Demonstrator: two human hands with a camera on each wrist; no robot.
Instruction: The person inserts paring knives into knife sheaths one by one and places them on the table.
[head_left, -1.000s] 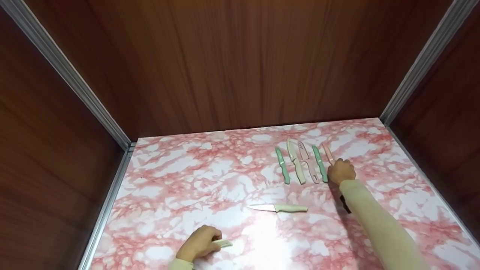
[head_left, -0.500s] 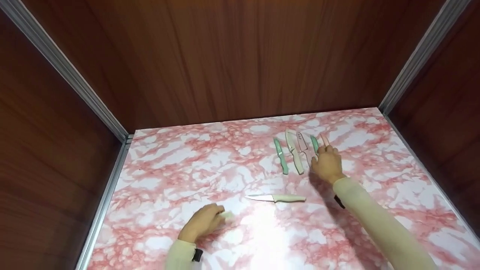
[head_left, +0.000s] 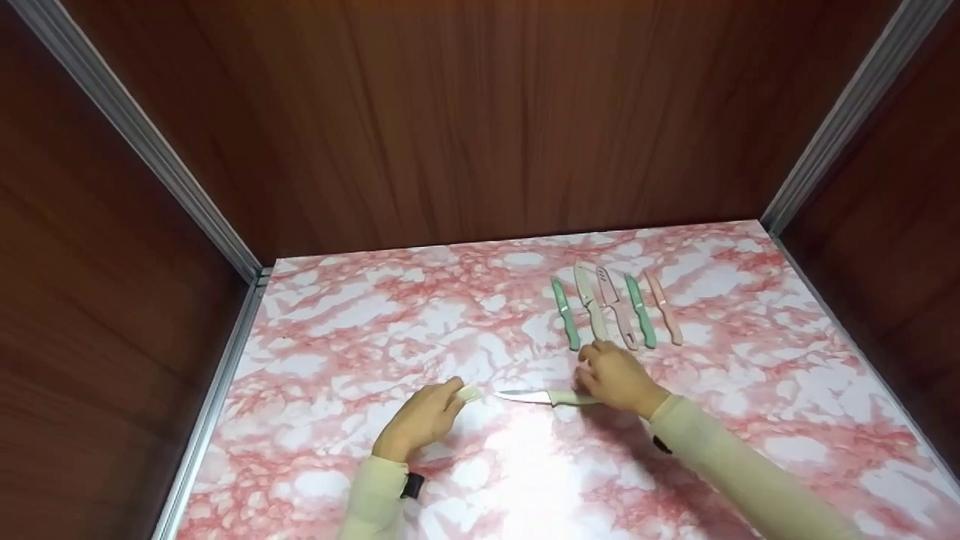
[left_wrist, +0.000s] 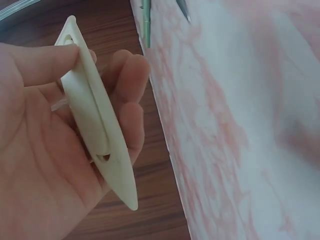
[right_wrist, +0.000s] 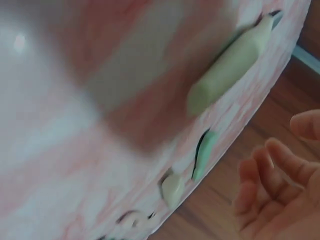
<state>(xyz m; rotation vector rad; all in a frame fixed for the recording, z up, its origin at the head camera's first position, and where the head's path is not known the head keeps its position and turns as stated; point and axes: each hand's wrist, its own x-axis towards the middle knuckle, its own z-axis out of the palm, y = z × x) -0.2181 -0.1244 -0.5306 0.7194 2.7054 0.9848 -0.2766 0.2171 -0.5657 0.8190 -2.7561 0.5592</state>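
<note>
My left hand (head_left: 422, 420) pinches a cream knife sheath (left_wrist: 92, 107) between thumb and fingers; the left wrist view shows its long slotted edge. In the head view the sheath's end sits just left of the tip of a small bare-bladed paring knife (head_left: 521, 397) with a cream handle. That knife lies crosswise on the table, blade pointing left. Above its handle end hovers my right hand (head_left: 619, 379), hiding part of the handle. In the right wrist view the right fingers (right_wrist: 272, 167) are loosely bent, holding nothing, apart from the cream handle (right_wrist: 230, 70).
Farther back lies a row of several knives: a green one (head_left: 565, 315), a cream one (head_left: 590, 301), a pink broad one (head_left: 617, 307), another green one (head_left: 640, 311) and an orange-pink one (head_left: 664, 309). Wooden panels (head_left: 480, 127) wall the marbled table (head_left: 360, 337).
My right hand has left the orange-pink knife and come left and nearer, to the paring knife's handle. My left hand has moved forward and right with the sheath, towards the blade tip.
</note>
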